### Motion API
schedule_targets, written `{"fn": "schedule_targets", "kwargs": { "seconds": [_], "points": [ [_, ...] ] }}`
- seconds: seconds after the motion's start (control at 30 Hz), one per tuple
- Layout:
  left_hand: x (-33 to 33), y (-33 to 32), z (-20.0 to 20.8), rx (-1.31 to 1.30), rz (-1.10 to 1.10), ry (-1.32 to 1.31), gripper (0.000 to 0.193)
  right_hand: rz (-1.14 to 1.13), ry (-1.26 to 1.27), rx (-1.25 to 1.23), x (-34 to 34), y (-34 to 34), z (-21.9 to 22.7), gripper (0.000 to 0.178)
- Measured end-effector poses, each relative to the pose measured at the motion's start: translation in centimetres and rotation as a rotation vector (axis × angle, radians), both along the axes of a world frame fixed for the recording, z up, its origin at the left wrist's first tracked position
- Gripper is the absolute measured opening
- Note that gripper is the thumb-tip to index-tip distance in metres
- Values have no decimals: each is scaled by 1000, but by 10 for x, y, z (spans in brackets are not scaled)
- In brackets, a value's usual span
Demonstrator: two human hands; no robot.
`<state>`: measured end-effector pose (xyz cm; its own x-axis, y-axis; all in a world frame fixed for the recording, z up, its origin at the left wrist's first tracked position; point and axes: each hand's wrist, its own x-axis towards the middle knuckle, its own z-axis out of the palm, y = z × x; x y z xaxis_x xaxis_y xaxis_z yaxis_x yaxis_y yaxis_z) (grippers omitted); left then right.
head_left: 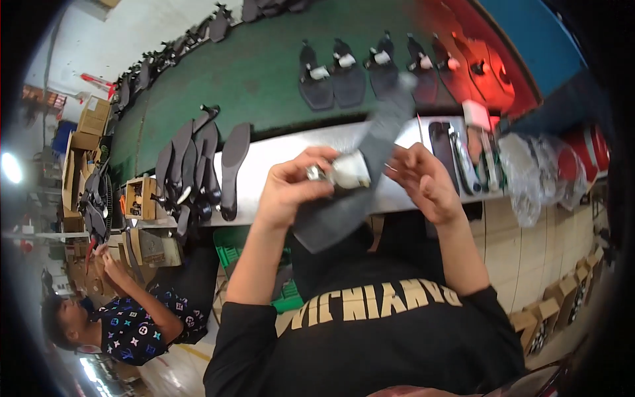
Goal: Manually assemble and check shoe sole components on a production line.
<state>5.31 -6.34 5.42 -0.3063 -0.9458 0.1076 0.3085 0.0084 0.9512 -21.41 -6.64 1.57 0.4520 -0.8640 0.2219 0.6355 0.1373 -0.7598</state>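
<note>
My left hand [297, 186] is closed on a black sandal [336, 221], its thumb and fingers at a white-wrapped strap part with a shiny metal piece beside it. The sandal is tilted over my lap at the bench edge, and its upper end is smeared by motion. Close to the sandal's right side is my right hand [426, 185], fingers apart and loosely bent, with nothing seen in it. On the white bench strip [271, 147] to the left lie several dark soles [236, 149], some overlapping.
Sandals with white-wrapped straps [344, 73] stand in a row on the green conveyor belt [258, 73], under red light at right. Tools [466, 159] and a clear plastic bag [529, 175] lie right. At left are a wooden box [140, 198] and a co-worker [139, 324]; a green crate [289, 294] sits below.
</note>
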Motion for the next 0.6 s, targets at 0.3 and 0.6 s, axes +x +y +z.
{"fn": "schedule_targets", "kwargs": {
  "seconds": [0.3, 0.6],
  "points": [
    [-6, 71, -27, 285, 148, 275, 32, -154, 237, -156, 26, 38, 50, 34],
    [-8, 79, -33, 227, 199, 330, 35, -232, 745, -310, 31, 69, 40, 58]
  ]
}}
